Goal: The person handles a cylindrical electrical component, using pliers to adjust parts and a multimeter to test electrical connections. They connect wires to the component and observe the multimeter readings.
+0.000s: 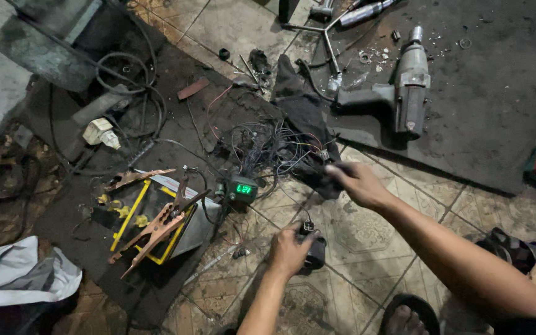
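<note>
Crouching over a tiled floor [367,229], a person works a wiring job with both hands. Left hand [290,251] is curled tight around a small black component [313,251] with a plug-like connector on top, held low just above the tiles. Right hand [358,183] reaches forward, fingers closed on the dark end of a wire bundle [268,146], right beside a black rag [302,111]; exact pinch is hard to make out, blurred.

Bundle sprawls across the edge of a dark mat [175,124], loose strands running toward a small meter with a green lit display [243,189]. Left of that, a battery with yellow trim [156,229] carries big copper-coloured clamps [159,226]. A grey power drill [404,93] lies on a second mat, well apart.

Risks, as a judgement: meter is lit, so the circuit looks live. Tugging the tangle could drag a bare strand onto a clamp and short it. A hard pull could also snag and yank the meter or unseat a clamp. A bare foot [404,319] sits near the loose wires.
</note>
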